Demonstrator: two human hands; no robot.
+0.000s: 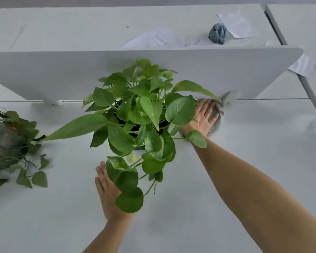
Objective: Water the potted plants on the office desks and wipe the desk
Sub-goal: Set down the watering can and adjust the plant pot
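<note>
A leafy green potted plant (140, 114) stands in the middle of the white desk (226, 179), its dark pot mostly hidden by leaves. My right hand (203, 117) lies flat, fingers straight, pressing a grey cloth (216, 125) onto the desk just right of the plant, close to the divider's foot. My left hand (106, 189) rests flat on the desk in front of the plant, partly covered by hanging leaves. A second, darker plant (11, 143) sits at the left edge.
A white divider panel (153, 70) runs across behind the plant, with a clamp foot (228, 98) by my right hand. Beyond it, papers (159, 39) and a crumpled blue-grey object (218, 33) lie on the far desk.
</note>
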